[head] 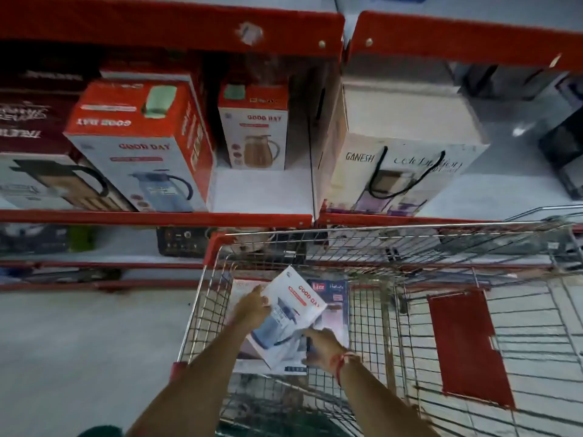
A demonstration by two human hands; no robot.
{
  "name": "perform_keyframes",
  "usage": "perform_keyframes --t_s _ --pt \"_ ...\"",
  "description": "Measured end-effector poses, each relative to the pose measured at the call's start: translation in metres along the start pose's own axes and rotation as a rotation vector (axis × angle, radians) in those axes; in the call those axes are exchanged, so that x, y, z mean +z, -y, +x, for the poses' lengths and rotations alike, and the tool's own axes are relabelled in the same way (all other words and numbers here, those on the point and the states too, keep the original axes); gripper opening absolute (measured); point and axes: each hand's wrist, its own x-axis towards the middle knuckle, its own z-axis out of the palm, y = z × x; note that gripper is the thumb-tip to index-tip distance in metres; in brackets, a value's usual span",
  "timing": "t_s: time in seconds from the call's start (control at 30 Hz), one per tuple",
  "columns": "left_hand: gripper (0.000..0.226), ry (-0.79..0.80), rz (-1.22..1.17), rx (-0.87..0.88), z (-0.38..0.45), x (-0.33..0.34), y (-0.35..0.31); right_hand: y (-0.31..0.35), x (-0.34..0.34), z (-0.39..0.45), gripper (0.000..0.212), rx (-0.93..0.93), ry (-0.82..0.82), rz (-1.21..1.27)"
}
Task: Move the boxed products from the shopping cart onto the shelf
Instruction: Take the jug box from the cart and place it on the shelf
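Note:
A white and red "Good Day" jug box (288,313) lies tilted inside the wire shopping cart (410,244). My left hand (250,309) grips its upper left edge, and my right hand (323,348) holds its lower right corner. Under it lie a dark blue box (334,298) and another pale box (244,287), partly hidden. The red-edged shelf (157,219) above the cart carries matching "Good Day" boxes (142,143), with a bare white gap (262,190) between them and a "Ganesh" box (403,159).
A small "Good Day" box (254,127) stands at the back of the gap. Dark boxes (31,121) fill the shelf's left end. The cart's red child-seat flap (467,345) hangs at the right. A lower shelf (101,266) holds dim items. Grey floor lies to the left.

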Motion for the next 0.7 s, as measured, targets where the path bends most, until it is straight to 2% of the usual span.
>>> perform_keyframes --t_s 0.07,0.1,0.2,0.33,0.43,0.53,0.6,0.7 --pt "0.054 0.009 0.040 -0.012 0.008 0.000 0.002 0.007 0.004 0.003 0.034 -0.061 0.010 -0.059" --pt "0.054 0.005 0.052 -0.028 0.009 -0.001 0.005 0.013 0.005 -0.003 0.028 -0.100 0.009 -0.091" --pt "0.050 0.027 -0.025 -0.020 -0.003 -0.010 0.013 0.031 0.004 -0.031 0.040 -0.237 -0.074 -0.245" --pt "0.054 -0.083 -0.210 0.019 -0.048 -0.022 0.022 0.041 -0.006 -0.077 0.046 -0.476 -0.166 -0.496" --pt "0.055 -0.167 -0.299 0.033 -0.078 -0.032 0.019 0.044 -0.006 -0.106 0.047 -0.591 -0.149 -0.495" --pt "0.049 -0.258 -0.388 0.078 -0.090 -0.053 0.011 0.057 0.003 -0.131 0.042 -0.714 -0.210 -0.527" --pt "0.045 -0.369 -0.469 0.131 -0.092 -0.074 0.002 0.073 0.010 -0.147 0.038 -0.867 -0.275 -0.508" --pt "0.050 -0.533 -0.586 0.218 -0.085 -0.111 -0.014 0.105 0.020 -0.164 0.034 -1.099 -0.334 -0.473"
